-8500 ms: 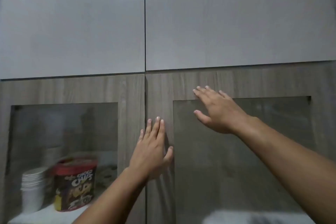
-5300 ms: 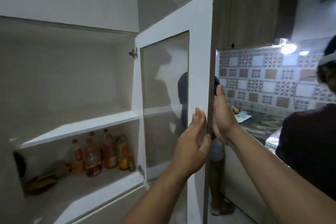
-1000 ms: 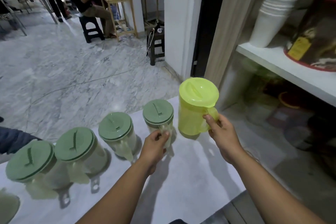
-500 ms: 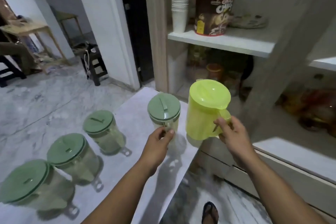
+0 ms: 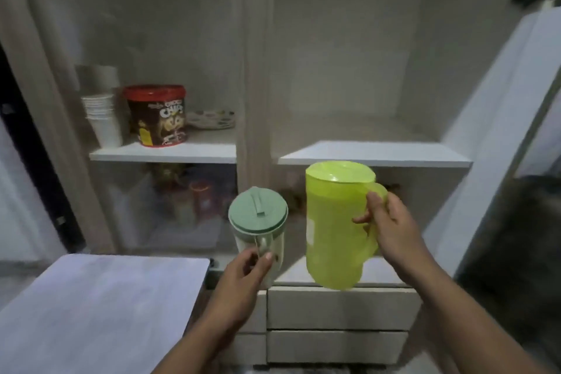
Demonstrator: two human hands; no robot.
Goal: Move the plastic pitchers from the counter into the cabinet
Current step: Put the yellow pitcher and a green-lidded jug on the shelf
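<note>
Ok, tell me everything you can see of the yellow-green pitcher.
The yellow-green pitcher looks like translucent plastic, tall, tapering slightly downward, with a matching flat lid seated on top. It is held upright in the air by the right hand, fingers wrapped around its loop handle. It hangs before the open cabinet's right bay, touching nothing else. Contents cannot be told.

A home kitchen storage area is shown. A built-in cabinet (image 5: 255, 70) in pale wood grain is seen with white shelves (image 5: 373, 153) and drawers (image 5: 337, 310) beneath. Household goods are kept on the left shelf behind a glass door: a stack of white disposable cups (image 5: 101, 118), a red-lidded tub of chocolate cereal (image 5: 156, 115) and a patterned plate (image 5: 212, 120). Jars or bottles, too blurred to be told apart, are stored on the shelf below. A white worktop (image 5: 100, 307) is set just beside the cabinet.
</note>
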